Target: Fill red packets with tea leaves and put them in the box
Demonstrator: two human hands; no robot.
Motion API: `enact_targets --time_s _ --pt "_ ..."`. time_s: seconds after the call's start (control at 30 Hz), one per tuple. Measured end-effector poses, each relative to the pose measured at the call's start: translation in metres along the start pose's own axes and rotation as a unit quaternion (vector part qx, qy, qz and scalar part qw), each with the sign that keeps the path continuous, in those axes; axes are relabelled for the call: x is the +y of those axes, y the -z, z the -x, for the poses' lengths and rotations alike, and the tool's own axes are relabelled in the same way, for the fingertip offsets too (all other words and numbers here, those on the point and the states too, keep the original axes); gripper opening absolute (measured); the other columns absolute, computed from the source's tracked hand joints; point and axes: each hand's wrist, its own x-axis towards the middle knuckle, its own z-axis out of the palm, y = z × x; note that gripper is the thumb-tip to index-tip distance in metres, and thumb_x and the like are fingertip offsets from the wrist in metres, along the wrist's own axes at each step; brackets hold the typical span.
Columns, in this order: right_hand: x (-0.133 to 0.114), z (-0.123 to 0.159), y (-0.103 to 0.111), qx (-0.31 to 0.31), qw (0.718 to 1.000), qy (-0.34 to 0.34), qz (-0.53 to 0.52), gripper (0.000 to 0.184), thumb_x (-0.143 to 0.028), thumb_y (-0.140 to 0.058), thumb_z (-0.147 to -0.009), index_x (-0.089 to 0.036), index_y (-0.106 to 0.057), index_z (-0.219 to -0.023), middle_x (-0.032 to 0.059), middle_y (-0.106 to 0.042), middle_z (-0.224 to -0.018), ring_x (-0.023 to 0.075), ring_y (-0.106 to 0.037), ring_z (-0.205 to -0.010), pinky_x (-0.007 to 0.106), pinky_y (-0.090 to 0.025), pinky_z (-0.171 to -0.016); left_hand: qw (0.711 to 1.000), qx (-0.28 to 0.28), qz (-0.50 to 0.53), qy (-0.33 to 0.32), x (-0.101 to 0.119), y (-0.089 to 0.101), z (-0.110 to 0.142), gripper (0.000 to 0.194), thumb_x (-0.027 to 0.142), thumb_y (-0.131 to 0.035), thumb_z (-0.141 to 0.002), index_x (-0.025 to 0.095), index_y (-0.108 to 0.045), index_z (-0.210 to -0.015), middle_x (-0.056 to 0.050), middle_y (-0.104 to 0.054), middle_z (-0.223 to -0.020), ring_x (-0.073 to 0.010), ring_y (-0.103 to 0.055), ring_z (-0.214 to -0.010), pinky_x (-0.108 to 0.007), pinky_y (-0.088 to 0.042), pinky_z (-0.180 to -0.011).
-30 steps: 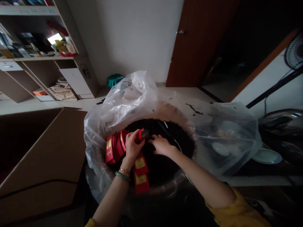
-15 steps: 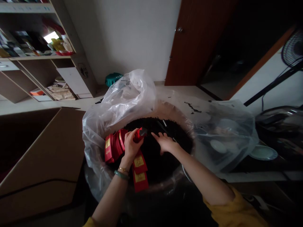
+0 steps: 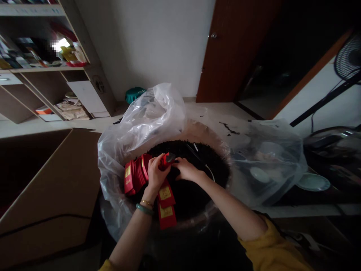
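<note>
My left hand (image 3: 158,172) is closed around a small red packet (image 3: 166,161), whose dark-looking open mouth faces right. My right hand (image 3: 187,170) is right beside that mouth, its fingers drawn together; what they hold, if anything, is hidden. Under both hands lies a wide heap of dark, loose, tea-like leaves (image 3: 197,195) in a round container lined with clear plastic (image 3: 158,109). A row of stacked red packets with gold labels (image 3: 137,174) rests on the leaves left of my left hand. Two more red packets (image 3: 167,205) overlap near the container's front rim.
A dark pen-like tool (image 3: 194,152) and a white cord (image 3: 211,173) lie on the leaves. An open cardboard box (image 3: 56,188) stands at the left. To the right are a clear plastic bag (image 3: 267,162), a pale dish (image 3: 313,182) and a black fan (image 3: 348,58). Shelves (image 3: 47,69) stand behind.
My right hand has moved left from over the leaves to the packet's mouth, and its spread fingers have drawn together. My left hand and the red packet have stayed in place.
</note>
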Motion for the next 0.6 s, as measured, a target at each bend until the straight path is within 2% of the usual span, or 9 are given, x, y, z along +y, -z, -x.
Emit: enact_targets --time_s 0.07,0.13,0.23,0.33,0.43,0.5,0.6 --pt "-0.004 0.001 0.001 0.013 1.0 0.015 0.002 0.042 -0.015 -0.071 -0.069 -0.022 -0.069 -0.109 0.0104 -0.058 -0.118 0.0243 -0.058 -0.103 0.033 -0.044 -0.088 1.0 -0.001 0.0 0.001 0.0 0.0 0.0 0.048 0.018 -0.071 -0.068 0.023 -0.061 -0.114 -0.006 -0.066 -0.105 -0.0231 -0.058 -0.097 -0.039 -0.05 -0.086" --pt "-0.004 0.003 0.006 0.021 1.0 0.016 -0.01 0.031 -0.011 -0.065 -0.071 -0.021 -0.072 -0.099 0.0086 -0.062 -0.109 0.0202 -0.062 -0.094 0.029 -0.046 -0.082 1.0 -0.002 -0.002 0.003 0.0 0.001 0.0 0.048 0.018 -0.071 -0.068 0.023 -0.061 -0.114 -0.006 -0.066 -0.104 -0.023 -0.058 -0.096 -0.038 -0.05 -0.085" --pt "0.004 0.005 0.023 0.053 0.997 -0.001 -0.051 0.028 -0.009 -0.065 -0.07 -0.02 -0.073 -0.095 0.0061 -0.066 -0.1 0.0184 -0.063 -0.09 0.027 -0.047 -0.081 1.0 -0.006 -0.008 0.002 0.002 0.001 -0.001 0.049 0.017 -0.071 -0.067 0.023 -0.061 -0.115 -0.006 -0.066 -0.103 -0.0229 -0.058 -0.095 -0.037 -0.051 -0.084" --pt "0.015 0.011 0.049 0.133 0.986 -0.013 -0.098 0.029 -0.011 -0.069 -0.068 -0.021 -0.072 -0.095 0.0041 -0.067 -0.096 0.018 -0.062 -0.092 0.028 -0.046 -0.086 1.0 -0.022 -0.015 -0.005 0.007 0.001 -0.004 0.051 0.016 -0.072 -0.065 0.023 -0.061 -0.115 -0.006 -0.066 -0.102 -0.0234 -0.057 -0.095 -0.038 -0.05 -0.085" --pt "0.017 0.019 0.072 0.205 0.969 0.004 -0.138 0.025 -0.014 -0.071 -0.068 -0.02 -0.071 -0.093 0.0039 -0.066 -0.096 0.0175 -0.062 -0.092 0.029 -0.044 -0.088 0.999 -0.043 -0.027 -0.01 0.014 -0.002 -0.006 0.053 0.016 -0.072 -0.064 0.023 -0.061 -0.115 -0.005 -0.067 -0.099 -0.024 -0.055 -0.095 -0.038 -0.049 -0.085" --pt "0.012 0.025 0.081 0.224 0.963 0.019 -0.149 0.023 -0.014 -0.071 -0.069 -0.02 -0.071 -0.091 0.0033 -0.065 -0.095 0.0168 -0.062 -0.09 0.029 -0.045 -0.087 0.998 -0.051 -0.033 -0.009 0.017 -0.005 -0.006 0.054 0.016 -0.073 -0.062 0.023 -0.062 -0.114 -0.005 -0.067 -0.096 -0.0241 -0.055 -0.093 -0.037 -0.05 -0.083" --pt "0.003 0.028 0.084 0.232 0.963 0.02 -0.136 0.024 -0.012 -0.071 -0.068 -0.02 -0.071 -0.091 0.0029 -0.064 -0.093 0.0163 -0.061 -0.087 0.029 -0.045 -0.085 0.998 -0.057 -0.037 -0.006 0.021 -0.009 -0.006 0.054 0.016 -0.074 -0.061 0.022 -0.063 -0.113 -0.005 -0.067 -0.092 -0.0236 -0.055 -0.089 -0.036 -0.05 -0.08"
